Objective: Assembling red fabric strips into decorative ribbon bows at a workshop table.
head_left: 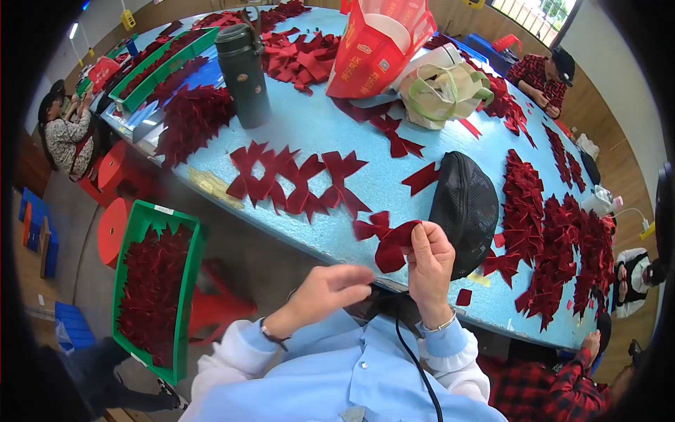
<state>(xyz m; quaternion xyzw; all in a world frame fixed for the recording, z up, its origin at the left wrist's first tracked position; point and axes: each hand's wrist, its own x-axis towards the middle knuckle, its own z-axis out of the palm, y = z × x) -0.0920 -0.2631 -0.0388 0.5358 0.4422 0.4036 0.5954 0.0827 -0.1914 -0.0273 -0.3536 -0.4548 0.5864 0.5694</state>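
My right hand (pixel 430 264) pinches a dark red velvet bow (pixel 391 247) at the table's near edge, thumb and fingers closed on its right side. To the left of that bow my left hand (pixel 330 290) is held in the air, slightly blurred, with its fingers stretched out and nothing in them. Beyond both hands a row of finished-looking red bows (pixel 299 184) lies on the blue table (pixel 281 119). A loose red ribbon piece (pixel 421 178) rests beside a black mesh pouch (pixel 465 211), just past my right hand.
A dark green flask (pixel 242 77), a red paper bag (pixel 373 56) and a cream bag (pixel 443 95) stand farther back. Bow heaps (pixel 524 190) cover the right side. A green crate (pixel 158 285) of bows sits at left by red stools (pixel 121 225). Other people sit around the table.
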